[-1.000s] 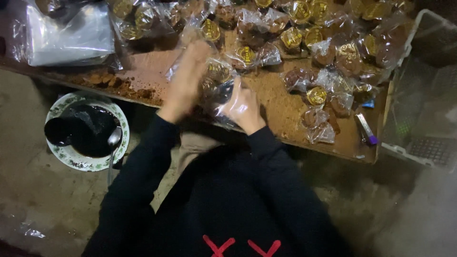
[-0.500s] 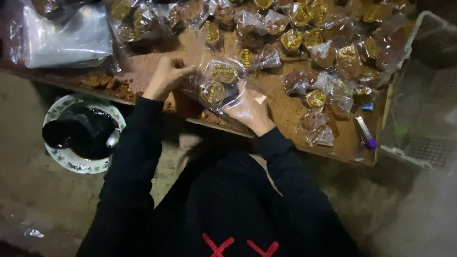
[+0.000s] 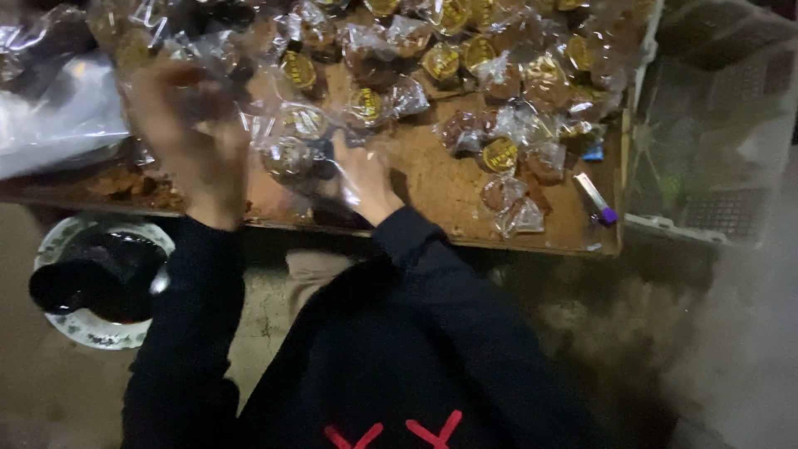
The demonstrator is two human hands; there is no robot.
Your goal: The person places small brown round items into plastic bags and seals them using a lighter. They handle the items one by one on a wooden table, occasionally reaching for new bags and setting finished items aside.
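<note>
Many small wrapped sweets (image 3: 501, 155) with round gold labels already lie across the brown board (image 3: 432, 179), so much of the wrapping looks done; loose brown crumbly pieces (image 3: 125, 183) at the left edge remain unwrapped. The left hand (image 3: 187, 133) (blurred) is lifted, fingers curled on a crinkly clear bag (image 3: 291, 137) holding 2 labelled sweets; the right hand (image 3: 362, 179) pinches its lower edge above the board's near side. A patterned plate (image 3: 79, 328) sits below on the floor.

Brown board (image 3: 432, 179): wrapped sweets (image 3: 499, 154), lighter (image 3: 600, 199), crumbs (image 3: 125, 183).
</note>
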